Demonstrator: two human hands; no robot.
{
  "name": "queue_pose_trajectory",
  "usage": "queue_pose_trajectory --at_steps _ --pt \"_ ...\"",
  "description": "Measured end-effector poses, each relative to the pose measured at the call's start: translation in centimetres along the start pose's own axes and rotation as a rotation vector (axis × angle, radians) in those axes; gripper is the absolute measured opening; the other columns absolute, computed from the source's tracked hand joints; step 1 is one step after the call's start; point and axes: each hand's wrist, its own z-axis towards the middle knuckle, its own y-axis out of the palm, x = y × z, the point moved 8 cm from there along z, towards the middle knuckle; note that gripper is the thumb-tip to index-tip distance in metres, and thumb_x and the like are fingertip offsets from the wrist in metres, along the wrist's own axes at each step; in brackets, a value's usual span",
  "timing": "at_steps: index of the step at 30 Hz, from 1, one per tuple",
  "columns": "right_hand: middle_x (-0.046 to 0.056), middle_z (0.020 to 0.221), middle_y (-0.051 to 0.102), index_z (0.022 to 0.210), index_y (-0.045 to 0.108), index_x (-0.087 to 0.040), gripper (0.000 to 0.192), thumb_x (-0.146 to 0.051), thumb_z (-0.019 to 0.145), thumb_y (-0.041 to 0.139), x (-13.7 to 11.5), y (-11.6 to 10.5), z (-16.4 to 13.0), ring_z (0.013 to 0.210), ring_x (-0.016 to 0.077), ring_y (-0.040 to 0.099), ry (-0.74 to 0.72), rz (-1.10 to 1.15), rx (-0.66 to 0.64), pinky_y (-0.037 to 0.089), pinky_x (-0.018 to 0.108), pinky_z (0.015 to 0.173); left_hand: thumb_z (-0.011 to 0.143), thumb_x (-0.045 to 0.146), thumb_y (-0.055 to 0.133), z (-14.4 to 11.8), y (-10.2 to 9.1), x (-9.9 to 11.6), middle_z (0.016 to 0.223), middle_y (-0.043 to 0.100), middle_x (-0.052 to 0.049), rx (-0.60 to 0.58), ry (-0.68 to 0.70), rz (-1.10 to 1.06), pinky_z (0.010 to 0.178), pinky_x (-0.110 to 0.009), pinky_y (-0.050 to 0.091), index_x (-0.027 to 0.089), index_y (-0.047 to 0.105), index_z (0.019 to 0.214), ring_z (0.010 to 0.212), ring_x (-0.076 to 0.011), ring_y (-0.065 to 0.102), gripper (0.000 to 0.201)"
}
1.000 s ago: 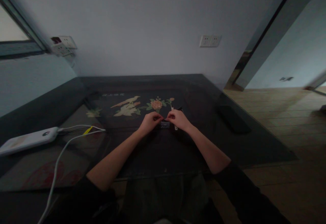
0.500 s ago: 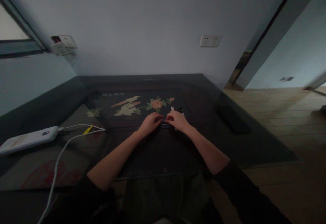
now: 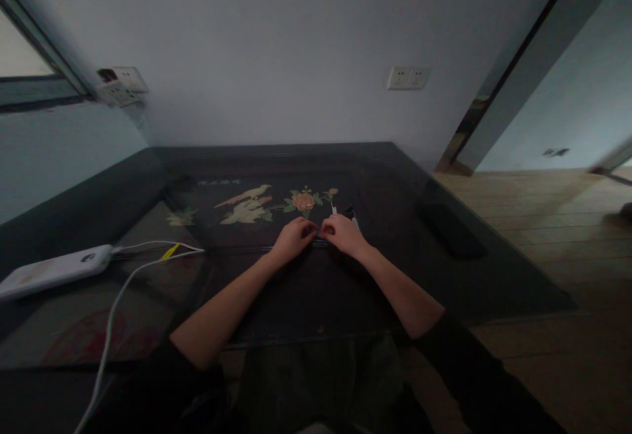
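Note:
My left hand [image 3: 292, 238] and my right hand [image 3: 343, 233] rest close together on the dark glass-topped table [image 3: 276, 302], fingertips nearly touching. Between them lies a small dark object [image 3: 320, 242], mostly hidden under the fingers; what it is cannot be told. Both hands have their fingers curled onto it. Just beyond my right hand lie a thin white stick [image 3: 334, 209] and a small black-tipped item [image 3: 351, 213]. A flower-and-bird inlay [image 3: 257, 203] shows under the glass beyond my hands.
A white power bank [image 3: 52, 271] with white cables [image 3: 118, 296] lies at the left. A dark flat object [image 3: 451, 231] lies near the table's right edge. Wall sockets [image 3: 407, 78] are behind; wooden floor [image 3: 557, 236] and a doorway open to the right.
My hands have lowered onto the table and closed in over the small object, which showed as a light grey piece between them one second ago.

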Motion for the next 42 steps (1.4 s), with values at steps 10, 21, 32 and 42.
queue_pose_trajectory --at_steps 10,21,32,42 --pt "0.002 0.075 0.06 0.088 0.069 -0.017 0.013 -0.025 0.08 0.075 0.9 -1.0 0.0 0.077 0.0175 0.055 0.061 -0.003 0.055 0.037 0.028 0.068 0.084 0.02 0.064 0.0 0.1 -0.3 0.094 0.064 -0.006 -0.006 -0.027 -0.01 0.08 -0.031 0.05 0.017 0.07 0.099 0.086 -0.0186 0.061 0.016" --pt "0.006 0.077 0.062 0.086 0.072 -0.018 0.021 -0.038 0.084 0.071 0.7 -0.8 -0.2 0.081 0.0212 0.058 0.052 -0.097 0.015 0.039 0.031 0.069 0.083 0.019 0.065 0.1 0.2 -0.4 0.097 0.066 -0.008 -0.019 -0.043 -0.014 0.084 -0.034 0.05 0.016 0.071 0.1 0.09 -0.0202 0.063 0.018" --pt "0.01 0.087 0.063 0.083 0.072 -0.019 0.02 -0.038 0.081 0.073 1.2 -0.4 0.0 0.091 0.0244 0.054 0.062 -0.1 0.048 0.041 0.033 0.074 0.081 0.019 0.066 0.3 0.0 -0.3 0.095 0.067 -0.007 -0.022 -0.065 -0.036 0.082 -0.034 0.051 0.017 0.071 0.095 0.088 -0.0201 0.064 0.014" --pt "0.01 0.089 0.063 0.084 0.073 -0.019 0.021 -0.039 0.08 0.074 1.6 -0.3 0.1 0.092 0.0244 0.054 0.121 -0.11 0.049 0.042 0.035 0.078 0.081 0.019 0.065 0.4 0.4 -0.6 0.094 0.065 -0.006 -0.015 -0.075 0.014 0.08 -0.032 0.049 0.017 0.07 0.096 0.087 -0.0196 0.063 0.016"
